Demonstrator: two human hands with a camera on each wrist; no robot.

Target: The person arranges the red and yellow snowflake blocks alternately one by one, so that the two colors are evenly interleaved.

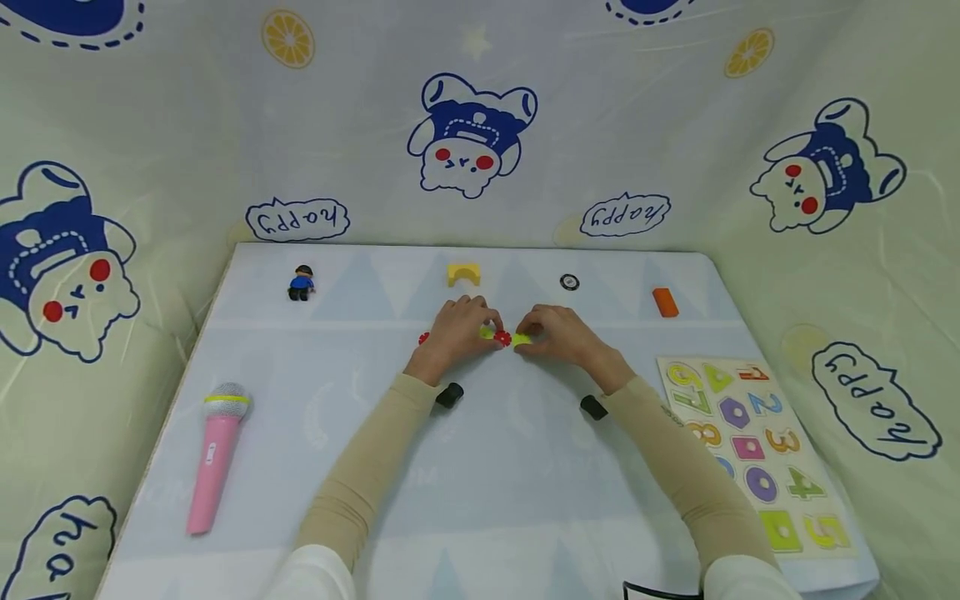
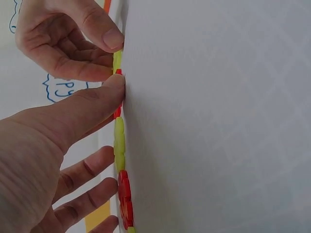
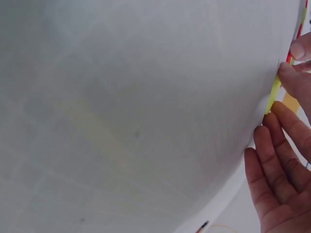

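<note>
Near the middle of the table, my left hand (image 1: 459, 329) pinches a small red snowflake-shaped disc (image 1: 502, 338) between thumb and fingers. My right hand (image 1: 561, 335), just to the right, pinches a yellow-green disc (image 1: 521, 339) beside it. In the left wrist view, a row of flat discs lies along the table, red and yellow-green by turns, including a yellow-green disc (image 2: 119, 144) and a red disc (image 2: 125, 199) under the left fingers. Most of the row is hidden by my left hand in the head view. Whether the two pinched discs are joined I cannot tell.
Along the far side lie a toy figure (image 1: 302, 283), a yellow arch block (image 1: 463, 273), a small black ring (image 1: 570, 282) and an orange block (image 1: 665, 302). A pink microphone (image 1: 216, 458) is at left, a number puzzle board (image 1: 757, 542) at right.
</note>
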